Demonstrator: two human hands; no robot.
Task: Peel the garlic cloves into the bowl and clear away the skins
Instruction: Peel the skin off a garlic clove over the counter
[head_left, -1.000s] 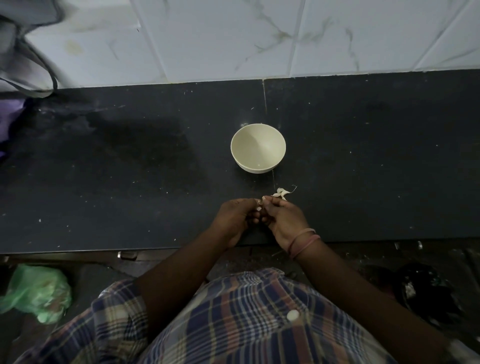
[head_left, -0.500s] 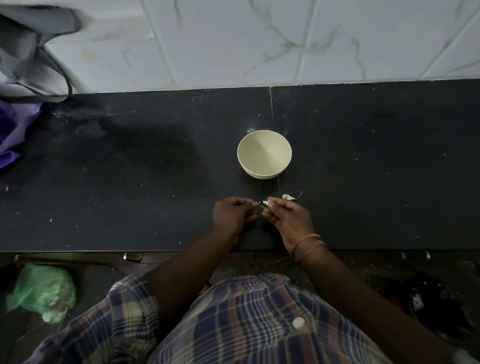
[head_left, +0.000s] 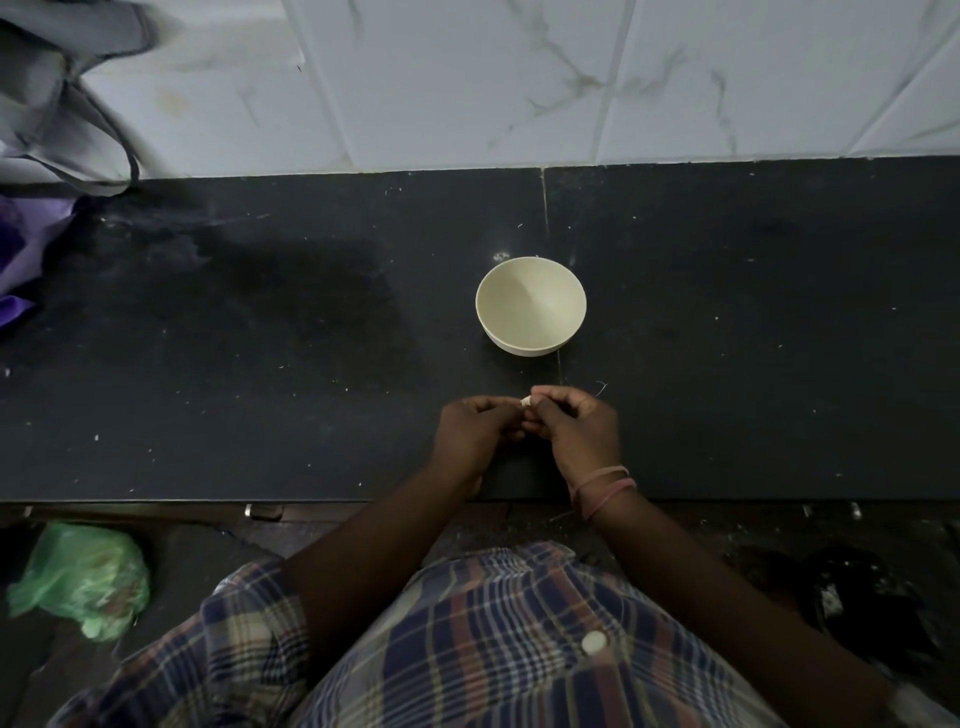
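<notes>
Pinching a small pale garlic clove (head_left: 526, 415) between them, left hand (head_left: 475, 431) and right hand (head_left: 579, 428) meet knuckle to knuckle just below frame centre, fingers curled in tight; only a sliver of the clove shows between the fingertips, so peeled or not can't be told. Cream bowl (head_left: 531, 305) sits just above the hands, apart from them, upright, inside looks bare though light is dim. Thin curl of skin (head_left: 601, 387) lies on the dark counter (head_left: 753, 338) at the right hand's upper right, tiny, hard to make out. Counter runs the full frame width, with wide bare stretches left and right of the bowl, scattered pale specks, and a darker smudge left of centre. Its back edge meets the white tiled wall (head_left: 467, 78) across the upper frame; its front edge crosses under the forearms. Pink bands (head_left: 602, 486) circle the right wrist. Plaid shirt (head_left: 493, 649) fills the bottom centre, cut off by the frame. Grey bag (head_left: 57, 104) and purple cloth (head_left: 26, 249) at upper left are cut by the edge. Green plastic bag (head_left: 83, 577) lies lower left below the counter edge; black heap (head_left: 857, 592) at lower right is too dark to identify.
</notes>
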